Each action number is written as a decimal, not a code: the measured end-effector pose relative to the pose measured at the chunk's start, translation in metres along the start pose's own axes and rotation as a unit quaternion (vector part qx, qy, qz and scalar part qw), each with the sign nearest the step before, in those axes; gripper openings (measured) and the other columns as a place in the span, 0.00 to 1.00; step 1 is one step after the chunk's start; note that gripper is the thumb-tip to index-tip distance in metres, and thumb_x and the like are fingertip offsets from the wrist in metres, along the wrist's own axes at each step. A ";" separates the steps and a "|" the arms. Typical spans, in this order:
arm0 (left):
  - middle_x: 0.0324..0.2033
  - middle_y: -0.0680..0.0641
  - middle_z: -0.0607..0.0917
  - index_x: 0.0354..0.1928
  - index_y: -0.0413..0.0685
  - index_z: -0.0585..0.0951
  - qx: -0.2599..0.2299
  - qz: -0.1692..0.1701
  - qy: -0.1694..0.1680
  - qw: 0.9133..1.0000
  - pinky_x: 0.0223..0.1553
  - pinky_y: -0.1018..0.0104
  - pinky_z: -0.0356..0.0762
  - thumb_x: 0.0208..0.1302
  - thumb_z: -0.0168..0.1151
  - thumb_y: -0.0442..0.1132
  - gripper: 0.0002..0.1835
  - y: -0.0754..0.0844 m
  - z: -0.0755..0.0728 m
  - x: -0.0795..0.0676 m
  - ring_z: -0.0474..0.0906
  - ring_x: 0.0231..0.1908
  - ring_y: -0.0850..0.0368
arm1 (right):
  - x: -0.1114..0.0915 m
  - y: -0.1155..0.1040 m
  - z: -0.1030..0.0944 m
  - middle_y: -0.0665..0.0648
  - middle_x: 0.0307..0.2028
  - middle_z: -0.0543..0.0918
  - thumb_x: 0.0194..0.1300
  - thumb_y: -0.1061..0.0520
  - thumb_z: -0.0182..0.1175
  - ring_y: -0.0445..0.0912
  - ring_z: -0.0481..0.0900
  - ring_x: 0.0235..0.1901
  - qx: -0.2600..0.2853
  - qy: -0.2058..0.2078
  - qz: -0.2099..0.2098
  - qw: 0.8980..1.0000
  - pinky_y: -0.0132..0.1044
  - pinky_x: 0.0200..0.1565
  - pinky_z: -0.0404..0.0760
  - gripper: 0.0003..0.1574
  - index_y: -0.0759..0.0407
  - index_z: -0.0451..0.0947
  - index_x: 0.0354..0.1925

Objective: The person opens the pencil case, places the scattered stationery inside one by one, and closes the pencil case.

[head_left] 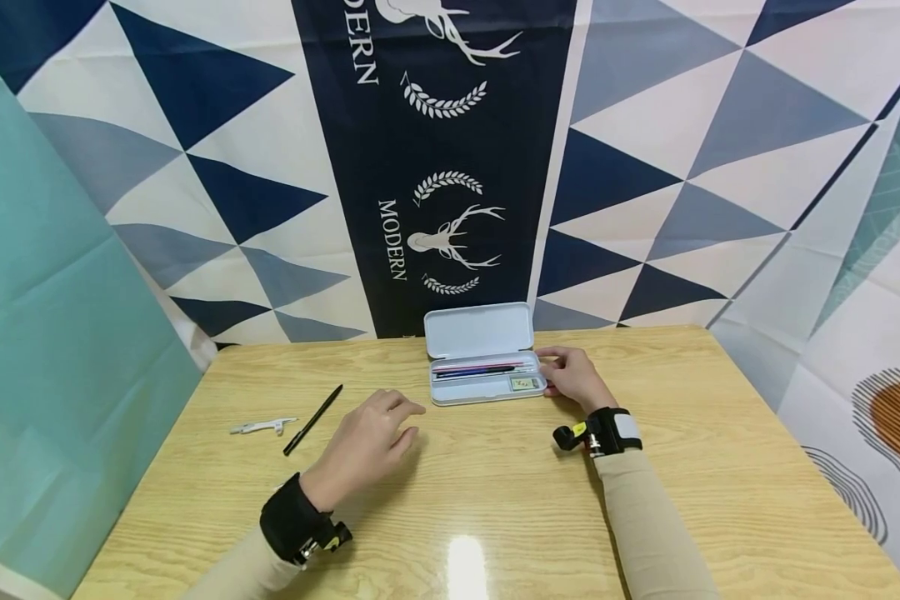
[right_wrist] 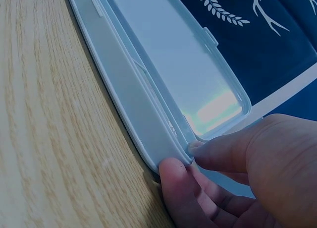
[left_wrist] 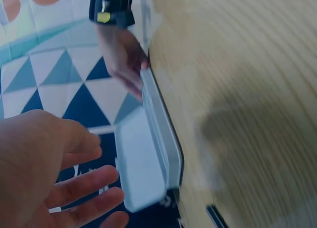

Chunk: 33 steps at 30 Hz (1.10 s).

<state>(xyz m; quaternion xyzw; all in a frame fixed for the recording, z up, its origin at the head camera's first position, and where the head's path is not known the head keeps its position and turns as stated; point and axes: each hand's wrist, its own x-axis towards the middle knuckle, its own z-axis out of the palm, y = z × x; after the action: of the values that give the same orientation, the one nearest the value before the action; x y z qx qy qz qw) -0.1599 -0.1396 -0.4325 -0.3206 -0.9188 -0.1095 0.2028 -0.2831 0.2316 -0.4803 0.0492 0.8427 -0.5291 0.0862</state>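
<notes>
Right hand (head_left: 573, 377) pinches the pencil case (head_left: 472, 390), left hand (head_left: 371, 433) holds nothing

From my end I have the case near the far edge of the table (head_left: 495, 479), its lid (head_left: 480, 330) raised, with slim pens (head_left: 474, 372) and a small patterned block (head_left: 524, 384) inside. The right hand's digits grip the rim at the case's right end, which I judge to be a steadying hold. The left hand's fingers are loose above the table, just short of the case; a black pen (head_left: 313, 419) and a white compass-like tool (head_left: 264, 426) lie beyond it, to its left.

To do this well, I would pinch only the rim, lightly, so the tray stays flat and the lid doesn't tip. I'd bring the left hand in low, clear of the lid, and lay anything lengthwise beside the pens
</notes>
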 end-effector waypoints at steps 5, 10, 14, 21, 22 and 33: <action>0.47 0.45 0.92 0.56 0.47 0.92 0.000 -0.041 -0.005 0.999 0.46 0.57 0.91 0.72 0.78 0.37 0.13 -0.016 -0.006 -0.009 0.89 0.50 0.46 | 0.001 -0.001 0.001 0.63 0.46 0.79 0.85 0.63 0.57 0.42 0.84 0.31 0.002 -0.001 -0.001 1.000 0.29 0.32 0.88 0.29 0.65 0.75 0.78; 0.48 0.43 0.92 0.57 0.45 0.91 0.006 -0.078 -0.011 0.997 0.43 0.55 0.90 0.72 0.77 0.36 0.14 -0.032 -0.013 -0.016 0.89 0.49 0.45 | 0.000 -0.002 0.001 0.63 0.45 0.79 0.85 0.63 0.57 0.41 0.84 0.30 -0.003 -0.002 -0.008 1.000 0.29 0.32 0.88 0.29 0.65 0.75 0.78; 0.48 0.40 0.91 0.58 0.44 0.91 0.002 -0.097 -0.012 0.995 0.40 0.56 0.88 0.72 0.76 0.35 0.15 -0.045 -0.018 -0.021 0.89 0.49 0.44 | -0.001 -0.003 0.000 0.62 0.45 0.79 0.85 0.63 0.57 0.41 0.84 0.30 -0.001 -0.001 -0.006 1.000 0.29 0.32 0.88 0.29 0.65 0.75 0.79; 0.52 0.34 0.90 0.65 0.41 0.88 -0.046 -0.147 -0.054 0.987 0.40 0.54 0.83 0.74 0.73 0.33 0.19 -0.068 -0.031 -0.028 0.87 0.46 0.42 | -0.002 -0.004 0.000 0.63 0.46 0.79 0.86 0.63 0.57 0.42 0.84 0.31 0.002 -0.003 -0.003 1.000 0.30 0.32 0.88 0.29 0.65 0.75 0.79; 0.52 0.34 0.89 0.66 0.40 0.87 -0.058 -0.156 -0.064 0.984 0.41 0.54 0.83 0.75 0.72 0.33 0.20 -0.071 -0.034 -0.029 0.87 0.46 0.42 | -0.002 -0.004 0.000 0.63 0.46 0.79 0.86 0.63 0.57 0.42 0.84 0.31 0.001 -0.003 -0.001 1.000 0.30 0.32 0.88 0.29 0.65 0.75 0.79; 0.58 0.29 0.85 0.73 0.34 0.78 -0.096 -0.218 -0.172 0.956 0.54 0.44 0.86 0.78 0.68 0.31 0.26 -0.097 -0.040 -0.032 0.86 0.54 0.35 | -0.003 -0.004 -0.001 0.65 0.48 0.80 0.86 0.63 0.57 0.42 0.84 0.31 0.003 -0.006 0.001 1.000 0.30 0.32 0.89 0.29 0.65 0.74 0.79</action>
<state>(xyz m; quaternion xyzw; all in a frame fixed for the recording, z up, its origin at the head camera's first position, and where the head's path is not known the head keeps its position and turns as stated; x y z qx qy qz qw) -0.1868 -0.2452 -0.4174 -0.1446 -0.9724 -0.1821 -0.0187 -0.2811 0.2307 -0.4752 0.0476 0.8405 -0.5318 0.0915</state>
